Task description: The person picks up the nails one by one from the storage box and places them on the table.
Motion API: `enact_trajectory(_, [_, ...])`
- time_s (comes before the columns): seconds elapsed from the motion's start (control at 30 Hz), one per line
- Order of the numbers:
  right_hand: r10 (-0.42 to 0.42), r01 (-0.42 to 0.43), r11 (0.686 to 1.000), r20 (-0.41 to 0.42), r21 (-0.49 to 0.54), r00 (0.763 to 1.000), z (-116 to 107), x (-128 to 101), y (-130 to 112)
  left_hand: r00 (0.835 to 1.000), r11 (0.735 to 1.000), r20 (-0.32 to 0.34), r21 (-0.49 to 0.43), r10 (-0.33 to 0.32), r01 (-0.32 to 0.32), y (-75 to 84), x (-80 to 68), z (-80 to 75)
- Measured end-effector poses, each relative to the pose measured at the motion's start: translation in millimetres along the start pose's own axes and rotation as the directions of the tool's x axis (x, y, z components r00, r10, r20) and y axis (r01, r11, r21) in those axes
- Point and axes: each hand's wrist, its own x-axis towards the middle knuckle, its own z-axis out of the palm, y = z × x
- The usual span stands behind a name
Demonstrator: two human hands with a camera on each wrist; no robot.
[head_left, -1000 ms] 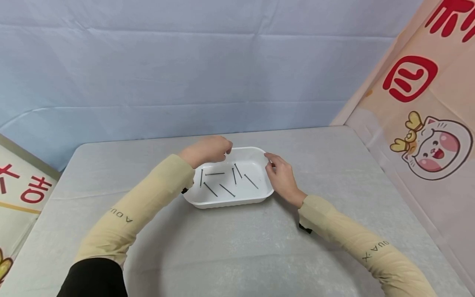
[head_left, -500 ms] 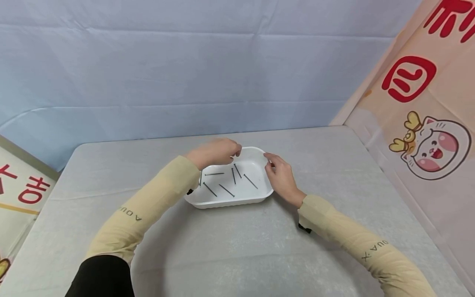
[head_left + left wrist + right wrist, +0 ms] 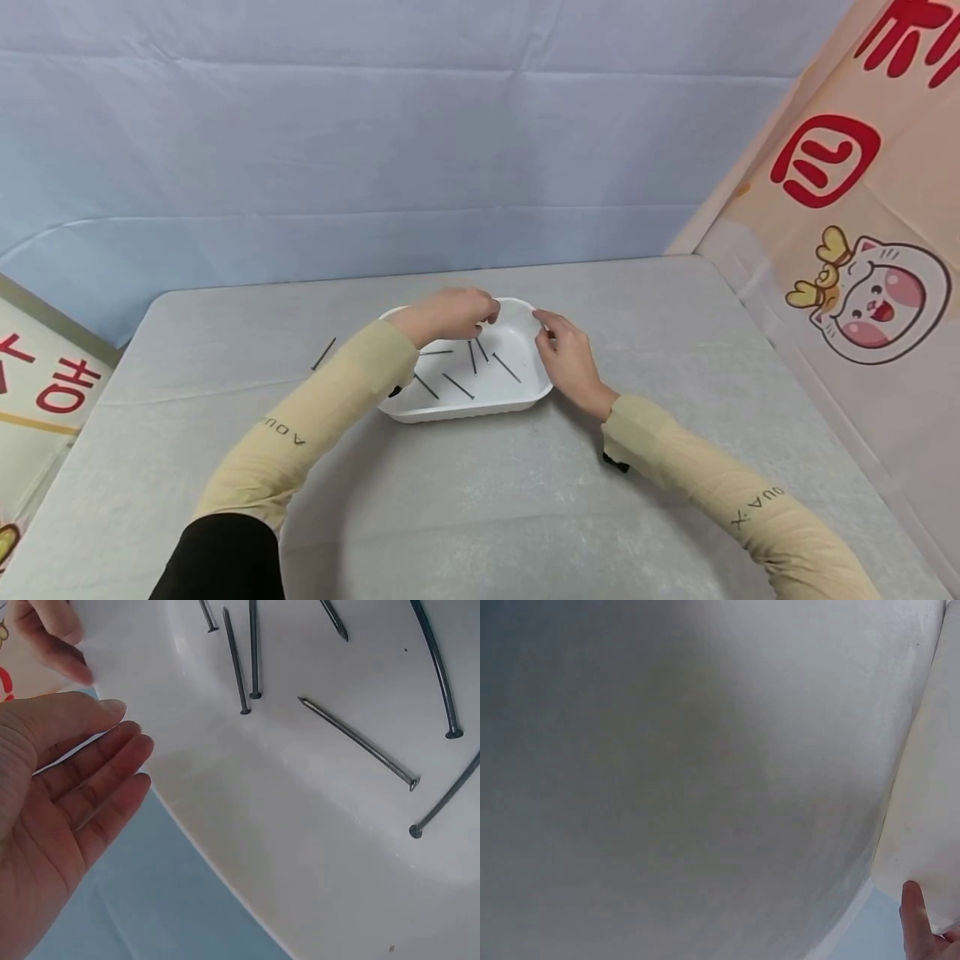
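Observation:
A white oblong tray [image 3: 465,411] sits on the table with several dark nails [image 3: 360,742] scattered across its floor. Over the tray's back part hovers my left hand [image 3: 453,315]. The left wrist view shows that hand's fingers [image 3: 105,772] loosely bent, with nothing held between them, close to the back rim. My right hand [image 3: 572,354] grips the rim at the tray's right back corner. One finger [image 3: 913,907] of it lies against the outer wall in the right wrist view. Another nail [image 3: 324,354] lies on the table left of the tray. My left forearm hides the tray's left end.
A grey cloth covers the table [image 3: 480,500]. Behind it hangs a pale blue backdrop [image 3: 337,167]. On the right stands a peach banner [image 3: 847,250] with red characters and a cartoon animal. A second printed banner [image 3: 45,392] is at the left edge.
My left hand has moved right and slightly nearer over the tray. Its forearm now uncovers the nail on the table and covers more of the tray's left end. The right hand keeps its place.

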Motion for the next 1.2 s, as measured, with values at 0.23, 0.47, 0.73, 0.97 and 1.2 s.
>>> enact_trajectory(0.23, [0.001,-0.001,1.0,0.0,0.003,1.0,0,0,0,0.999,0.999,0.011,0.01,0.037,-0.037,4.5,6.4,6.0])
enact_trajectory(0.47, [0.011,-0.011,1.0,0.01,0.012,1.0,0,0,0,0.998,0.998,0.012,0.015,0.066,-0.066,7.0,13.0,11.9])
enact_trajectory(0.73, [-0.01,0.01,1.0,-0.007,0.005,1.0,0,0,1,0.996,0.997,0.049,0.013,0.077,-0.078,11.9,19.0,16.4])
enact_trajectory(0.97, [-0.026,0.026,1.0,-0.013,0.004,1.0,-1,-1,2,0.992,0.992,0.026,0.043,0.121,-0.122,15.9,24.7,23.3])
enact_trajectory(1.2, [-0.035,0.035,0.999,-0.019,0.006,0.999,-1,-1,1,0.989,0.99,0.046,0.026,0.138,-0.139,20.8,28.9,28.4])
